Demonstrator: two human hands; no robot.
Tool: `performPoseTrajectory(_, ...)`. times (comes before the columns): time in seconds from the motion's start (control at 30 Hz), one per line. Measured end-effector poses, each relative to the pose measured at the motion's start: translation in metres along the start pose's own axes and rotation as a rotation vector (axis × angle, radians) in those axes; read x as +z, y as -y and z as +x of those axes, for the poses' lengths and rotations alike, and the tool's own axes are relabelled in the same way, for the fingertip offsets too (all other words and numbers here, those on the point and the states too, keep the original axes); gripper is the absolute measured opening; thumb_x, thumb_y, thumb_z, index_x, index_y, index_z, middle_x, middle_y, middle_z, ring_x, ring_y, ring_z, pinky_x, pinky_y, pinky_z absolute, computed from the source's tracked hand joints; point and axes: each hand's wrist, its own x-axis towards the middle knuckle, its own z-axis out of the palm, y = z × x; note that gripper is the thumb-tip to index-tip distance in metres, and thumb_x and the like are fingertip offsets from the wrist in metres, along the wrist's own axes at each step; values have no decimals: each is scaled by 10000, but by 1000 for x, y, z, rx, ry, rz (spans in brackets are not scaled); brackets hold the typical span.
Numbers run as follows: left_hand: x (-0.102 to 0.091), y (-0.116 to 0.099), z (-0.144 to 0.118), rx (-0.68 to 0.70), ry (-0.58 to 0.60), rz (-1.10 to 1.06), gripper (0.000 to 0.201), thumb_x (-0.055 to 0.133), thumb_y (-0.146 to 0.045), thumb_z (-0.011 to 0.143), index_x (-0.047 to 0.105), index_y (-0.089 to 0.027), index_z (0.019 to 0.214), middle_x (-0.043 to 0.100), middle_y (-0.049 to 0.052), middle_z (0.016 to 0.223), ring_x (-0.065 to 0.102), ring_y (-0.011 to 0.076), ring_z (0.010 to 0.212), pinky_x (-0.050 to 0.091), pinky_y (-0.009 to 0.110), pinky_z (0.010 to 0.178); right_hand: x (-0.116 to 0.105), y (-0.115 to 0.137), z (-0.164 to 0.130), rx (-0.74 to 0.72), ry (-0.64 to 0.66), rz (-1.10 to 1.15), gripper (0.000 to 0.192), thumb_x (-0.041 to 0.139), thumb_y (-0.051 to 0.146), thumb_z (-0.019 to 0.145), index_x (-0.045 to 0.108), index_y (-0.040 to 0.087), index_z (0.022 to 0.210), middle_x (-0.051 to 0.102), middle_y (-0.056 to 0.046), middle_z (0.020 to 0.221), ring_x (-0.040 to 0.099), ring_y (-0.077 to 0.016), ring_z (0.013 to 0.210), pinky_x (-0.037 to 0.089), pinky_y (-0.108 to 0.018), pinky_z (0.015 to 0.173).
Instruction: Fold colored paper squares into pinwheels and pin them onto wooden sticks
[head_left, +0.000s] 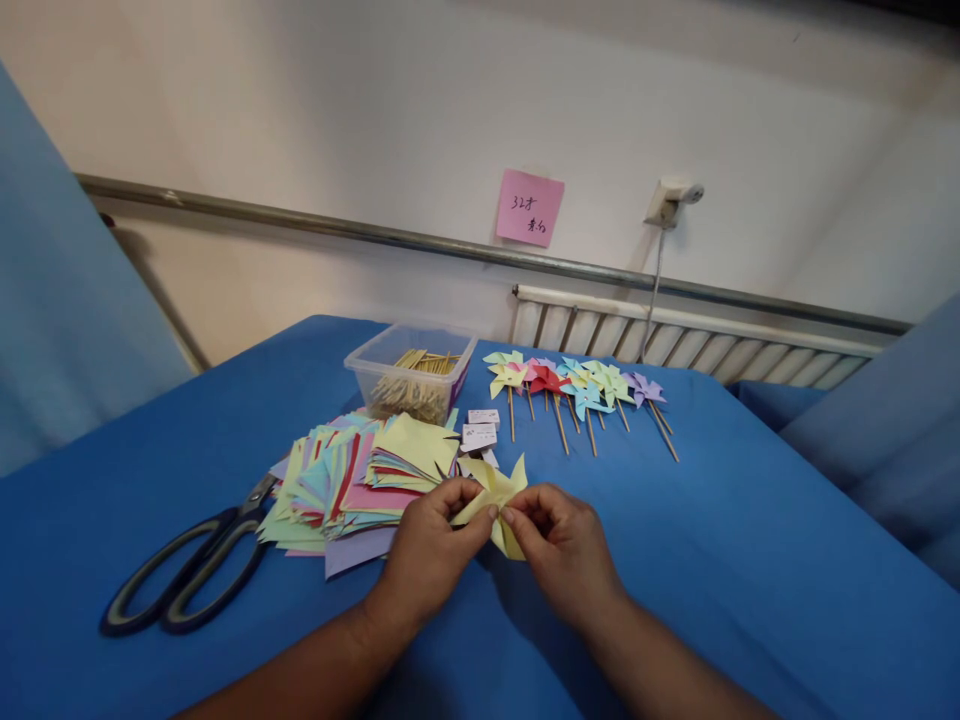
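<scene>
Between both hands, above the blue table, is a yellow paper pinwheel (507,486) with its points folded inward. My left hand (435,535) pinches its left side, thumb near the centre. My right hand (564,540) grips it from the right, with thumb and fingertips also close to the middle. The fingers hide the pinwheel's centre, and no stick shows on it. Just left of my left hand lies a pile of coloured paper squares (352,490). Small white boxes (480,432) stand behind the pinwheel.
Black-handled scissors (196,570) lie left of the paper, blades towards it. A clear plastic tub (360,372) of wooden sticks (420,385) stands behind. Several finished pinwheels (589,395) on sticks lie at the back right of the blue-covered table (735,540), near a radiator (701,335).
</scene>
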Motion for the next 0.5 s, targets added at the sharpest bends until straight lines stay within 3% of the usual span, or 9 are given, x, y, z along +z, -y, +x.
performPoseTrajectory(0.5, 0, -3, -5, 72, -42, 140, 87, 612, -288, 696, 602, -201, 698, 635, -23, 663, 574, 155, 648, 433, 229, 604, -1, 5, -1, -32, 3, 0, 126, 560, 234, 779, 608, 182, 675, 569, 24, 608, 511, -109, 541, 384, -199, 507)
